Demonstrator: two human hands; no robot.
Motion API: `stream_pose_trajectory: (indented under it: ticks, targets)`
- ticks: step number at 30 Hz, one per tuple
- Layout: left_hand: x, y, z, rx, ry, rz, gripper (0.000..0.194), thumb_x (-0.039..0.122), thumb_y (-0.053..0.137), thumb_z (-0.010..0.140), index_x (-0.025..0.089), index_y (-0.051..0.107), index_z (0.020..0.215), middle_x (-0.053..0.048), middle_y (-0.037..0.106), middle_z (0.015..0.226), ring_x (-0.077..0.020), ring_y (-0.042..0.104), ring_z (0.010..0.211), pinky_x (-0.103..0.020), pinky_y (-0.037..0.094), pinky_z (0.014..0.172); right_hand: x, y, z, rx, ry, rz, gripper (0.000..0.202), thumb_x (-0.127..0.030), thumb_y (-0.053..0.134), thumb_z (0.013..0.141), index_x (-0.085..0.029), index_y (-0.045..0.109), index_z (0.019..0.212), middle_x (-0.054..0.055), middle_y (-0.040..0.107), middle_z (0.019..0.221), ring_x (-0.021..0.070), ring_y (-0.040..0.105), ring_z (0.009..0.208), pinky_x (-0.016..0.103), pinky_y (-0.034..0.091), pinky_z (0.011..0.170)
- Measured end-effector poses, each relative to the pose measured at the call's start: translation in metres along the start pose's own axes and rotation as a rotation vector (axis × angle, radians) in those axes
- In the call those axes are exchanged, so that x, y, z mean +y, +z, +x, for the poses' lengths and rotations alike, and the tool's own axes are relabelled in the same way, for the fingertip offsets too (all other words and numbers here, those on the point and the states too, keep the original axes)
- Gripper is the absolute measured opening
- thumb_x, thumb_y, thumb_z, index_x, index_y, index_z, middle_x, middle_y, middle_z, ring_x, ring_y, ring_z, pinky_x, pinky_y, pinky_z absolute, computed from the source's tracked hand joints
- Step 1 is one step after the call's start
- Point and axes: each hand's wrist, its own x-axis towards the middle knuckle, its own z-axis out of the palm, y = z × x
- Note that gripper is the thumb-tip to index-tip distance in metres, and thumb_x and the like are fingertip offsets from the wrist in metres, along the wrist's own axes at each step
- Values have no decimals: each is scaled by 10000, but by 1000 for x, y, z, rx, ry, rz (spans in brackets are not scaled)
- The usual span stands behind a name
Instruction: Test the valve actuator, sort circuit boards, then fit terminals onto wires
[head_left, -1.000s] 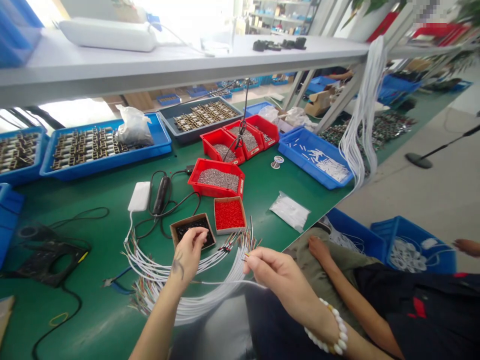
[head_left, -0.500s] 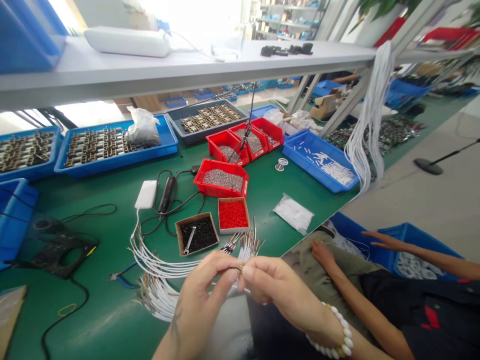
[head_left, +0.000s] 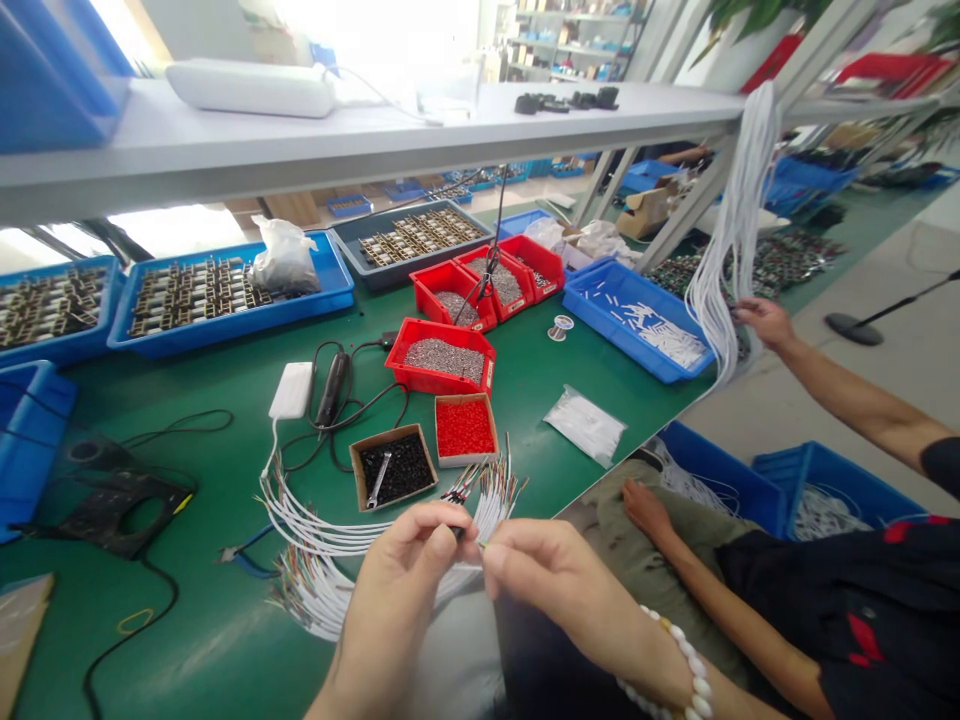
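My left hand (head_left: 405, 575) pinches a small black piece (head_left: 457, 533) between thumb and fingers; its exact kind is hard to make out. Close beside it, my right hand (head_left: 551, 570) has thumb and forefinger pressed together on a thin wire (head_left: 484, 546), of which only a yellow-green bit shows. Behind and to the left of both hands lies a bundle of white cables (head_left: 322, 530) with stripped, coloured wire ends. Two small cardboard boxes stand just beyond: one of black parts (head_left: 405, 460) with a wrench (head_left: 380, 478) on top, one of red parts (head_left: 465, 428).
Red bins (head_left: 397, 375) of small metal parts stand farther back, near blue trays (head_left: 240, 318). A bag of white pieces (head_left: 585, 425) lies to the right. At right, a co-worker's hand (head_left: 765, 322) touches hanging white cables (head_left: 739, 230). Side cutters (head_left: 247, 560) lie at left.
My hands have moved slightly apart, and the black piece now shows in my left fingers. The co-worker's hand has risen from the blue bin to the hanging cables.
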Motion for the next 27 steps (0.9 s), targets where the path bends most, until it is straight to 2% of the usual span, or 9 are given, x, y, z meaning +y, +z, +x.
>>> stream_pose_trajectory:
  ticks: [3,7,13,18,22,25,27]
  targets:
    - [-3,-2,-2,-17,8,3,156,389,672,836,247,706,891,35,643,746,-80,593,726,-145,473,700,-3,2,-2,17,15,-71,345,-367,527,899,-139,599,650,-14,493,629,109,427,625,228,328,596]
    - [-3,-2,-3,-21,79,113,109,345,675,841,276,730,904,30,654,922,-82,600,869,-125,462,788,-5,2,-3,28,6,-116,310,-326,506,888,-144,594,654,-27,469,601,102,403,592,222,317,572]
    - [7,2,-4,12,194,263,86,294,695,819,269,753,876,1,652,953,-117,624,919,-158,497,813,-6,2,-2,36,31,-123,301,-318,492,885,-146,592,659,-23,478,607,106,408,595,225,322,575]
    - [6,-3,-4,17,122,144,133,258,736,785,276,726,916,14,665,914,-97,640,855,-149,512,780,-3,1,-3,21,72,-132,312,-343,495,903,-144,617,695,-10,518,639,120,444,633,233,345,607]
    - [5,-5,-4,-64,68,100,83,239,723,799,249,712,881,9,644,923,-98,627,860,-152,505,764,-2,1,-5,-10,47,-167,322,-365,480,932,-147,614,736,-6,524,674,127,461,666,237,358,633]
    - [8,-3,-4,-102,19,91,98,258,709,812,251,693,909,21,605,825,-82,586,737,-164,488,677,-1,1,-7,-40,5,-224,396,-431,423,975,-155,559,727,-18,469,669,112,414,640,235,335,611]
    - [9,-1,-4,-128,44,176,86,263,714,802,249,693,884,24,567,803,-89,549,730,-184,467,678,0,1,-8,-41,-1,-238,461,-495,353,993,-159,517,724,-22,422,664,110,372,624,242,315,591]
